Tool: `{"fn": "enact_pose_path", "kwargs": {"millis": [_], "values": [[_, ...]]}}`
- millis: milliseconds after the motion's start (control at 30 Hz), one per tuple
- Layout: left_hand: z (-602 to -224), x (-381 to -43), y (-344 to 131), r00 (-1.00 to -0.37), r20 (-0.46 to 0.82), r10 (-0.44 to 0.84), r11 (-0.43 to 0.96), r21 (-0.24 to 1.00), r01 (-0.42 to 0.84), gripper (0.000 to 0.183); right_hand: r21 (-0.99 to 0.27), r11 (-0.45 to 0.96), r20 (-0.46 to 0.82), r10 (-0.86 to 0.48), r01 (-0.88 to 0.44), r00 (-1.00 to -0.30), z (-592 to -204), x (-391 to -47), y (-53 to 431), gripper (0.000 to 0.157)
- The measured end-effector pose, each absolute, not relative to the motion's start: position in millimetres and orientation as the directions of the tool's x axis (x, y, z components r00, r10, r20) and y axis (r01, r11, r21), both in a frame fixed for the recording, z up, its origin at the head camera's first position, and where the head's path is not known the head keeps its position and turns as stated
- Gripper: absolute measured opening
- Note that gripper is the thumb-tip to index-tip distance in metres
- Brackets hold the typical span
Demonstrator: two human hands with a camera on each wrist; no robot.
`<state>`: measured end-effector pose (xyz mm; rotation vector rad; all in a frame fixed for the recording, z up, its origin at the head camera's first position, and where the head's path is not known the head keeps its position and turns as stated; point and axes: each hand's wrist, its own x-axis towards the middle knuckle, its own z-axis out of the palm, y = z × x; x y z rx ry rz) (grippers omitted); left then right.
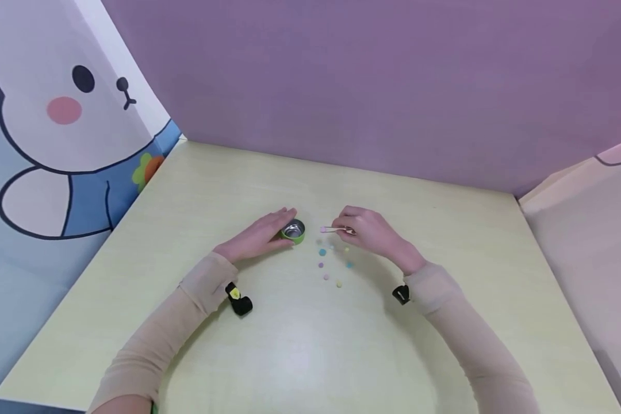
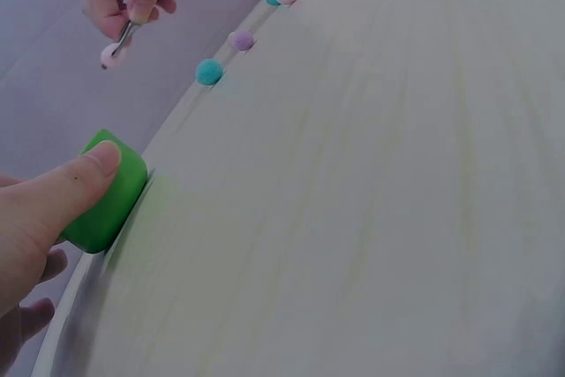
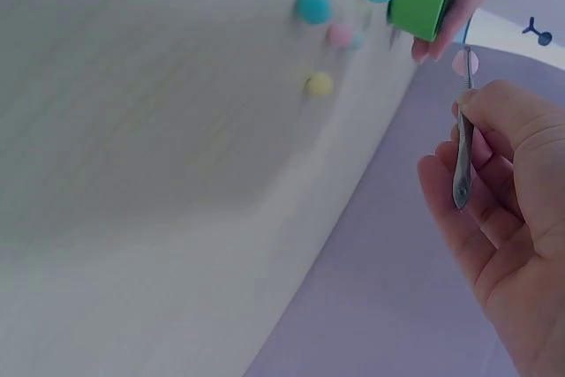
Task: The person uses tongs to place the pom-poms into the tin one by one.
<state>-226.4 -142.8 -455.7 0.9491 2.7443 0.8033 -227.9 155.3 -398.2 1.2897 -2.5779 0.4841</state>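
My left hand [image 1: 259, 236] holds a small green cup [image 1: 299, 240] with a shiny metal inside, upright on the table. Its thumb presses the near side of the green wall [image 2: 124, 205] in the left wrist view, with the fingers round the far side. To the right of the cup, my right hand [image 1: 370, 230] pinches metal tweezers [image 3: 463, 161] between thumb and fingers. A pale pink pompom [image 1: 323, 229] is caught in the tweezer tips, which point left toward the cup and are raised above the tabletop.
Several small pompoms lie loose between the hands, among them a blue one [image 1: 322, 252], a purple one [image 1: 321, 265] and a yellow one [image 1: 339, 284]. The pale tabletop [image 1: 290, 356] meets a purple panel [image 1: 372, 86] at the back. A cartoon-printed sheet [image 1: 46, 144] hangs at left.
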Motion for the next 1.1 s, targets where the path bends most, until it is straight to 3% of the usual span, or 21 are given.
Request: {"fn": "enact_pose_path", "kwargs": {"millis": [533, 1100], "values": [[-458, -228, -139, -0.792, 0.051, 0.609, 0.657, 0.525, 0.54, 0.081, -0.189, 0.52, 0.302, -0.777, -0.833, -0.553, -397, -236, 122, 0.013], [-457, -230, -135, -0.79, 0.042, 0.612, 0.657, 0.528, 0.537, 0.081, -0.213, 0.53, 0.262, -0.778, -0.821, -0.57, -406, -243, 113, 0.014]]}}
